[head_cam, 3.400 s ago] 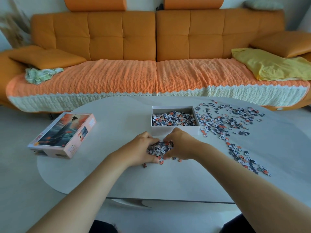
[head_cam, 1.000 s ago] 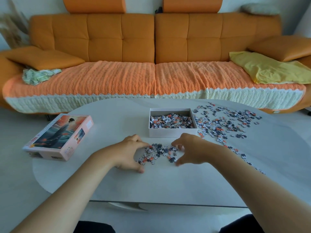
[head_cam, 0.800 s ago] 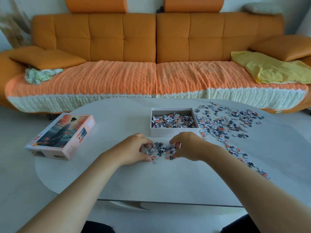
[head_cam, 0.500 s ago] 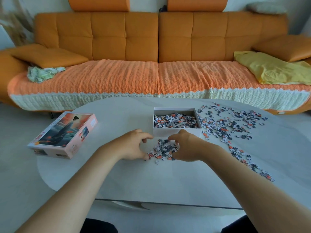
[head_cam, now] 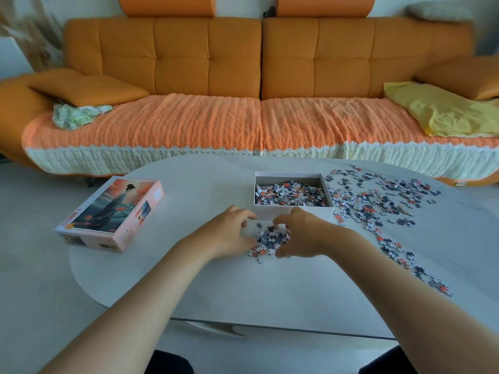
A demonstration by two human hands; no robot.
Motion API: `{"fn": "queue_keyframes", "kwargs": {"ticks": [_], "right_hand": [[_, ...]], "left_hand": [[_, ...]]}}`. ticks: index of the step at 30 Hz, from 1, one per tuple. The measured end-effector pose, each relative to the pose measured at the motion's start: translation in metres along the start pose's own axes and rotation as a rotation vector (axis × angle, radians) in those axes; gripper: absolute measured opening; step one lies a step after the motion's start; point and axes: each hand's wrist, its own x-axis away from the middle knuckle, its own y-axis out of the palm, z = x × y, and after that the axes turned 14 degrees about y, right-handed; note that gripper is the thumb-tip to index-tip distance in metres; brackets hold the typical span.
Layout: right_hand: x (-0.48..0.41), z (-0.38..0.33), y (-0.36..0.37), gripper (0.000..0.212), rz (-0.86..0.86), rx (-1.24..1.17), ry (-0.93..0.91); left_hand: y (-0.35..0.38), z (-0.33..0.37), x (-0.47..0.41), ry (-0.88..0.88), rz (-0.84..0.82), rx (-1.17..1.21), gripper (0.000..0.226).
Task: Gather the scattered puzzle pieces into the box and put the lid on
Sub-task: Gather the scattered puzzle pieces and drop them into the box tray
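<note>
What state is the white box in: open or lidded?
Open. The box shows loose pieces inside; its lid lies apart on the table, to the left.

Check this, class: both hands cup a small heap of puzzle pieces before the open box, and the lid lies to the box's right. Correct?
No. The head view shows the lid lying to the left of the open box, not its right. The left hand and right hand do cup the small heap of puzzle pieces before it.

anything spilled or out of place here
Loose puzzle pieces are strewn across the table right of the open box, trailing toward the near edge. The left hand and right hand cup a small pile before it.
</note>
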Motion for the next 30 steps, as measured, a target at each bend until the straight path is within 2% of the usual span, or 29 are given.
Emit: {"fn": "queue_keyframes", "kwargs": {"ticks": [3, 8, 10, 11, 13, 15, 18, 22, 25, 30], "right_hand": [[0.000, 0.001, 0.002, 0.087, -0.019, 0.059, 0.041], [0.000, -0.008, 0.005, 0.072, 0.015, -0.008, 0.006], [0.001, -0.008, 0.003, 0.067, 0.005, -0.046, 0.003], [0.001, -0.007, 0.002, 0.065, -0.002, -0.065, 0.002], [0.002, -0.003, 0.000, 0.067, -0.002, -0.087, 0.005], [0.003, -0.001, 0.001, 0.079, -0.004, -0.090, 0.024], [0.005, -0.005, 0.007, 0.093, -0.012, -0.047, 0.039], [0.008, -0.012, 0.011, 0.071, 0.008, -0.092, -0.013], [0.010, -0.013, 0.011, 0.049, 0.032, -0.193, 0.000], [0.008, -0.011, 0.013, 0.022, 0.121, -0.162, -0.023]], "left_hand": [[0.009, 0.003, -0.005, 0.060, -0.100, -0.108, 0.081], [0.013, 0.008, -0.009, 0.122, -0.093, 0.031, 0.050], [0.012, 0.010, -0.008, 0.119, -0.081, 0.046, 0.044], [0.011, 0.011, -0.008, 0.114, -0.074, 0.044, 0.047], [0.008, 0.010, -0.005, 0.081, -0.068, 0.037, 0.067], [0.006, 0.006, 0.000, 0.056, -0.073, -0.014, 0.089], [0.009, 0.003, 0.005, 0.055, -0.118, -0.088, 0.084], [0.013, 0.011, -0.001, 0.074, -0.075, -0.024, 0.055], [0.012, 0.016, -0.006, 0.075, -0.041, 0.013, 0.042], [0.013, 0.020, -0.008, 0.066, 0.042, -0.015, 0.022]]}}
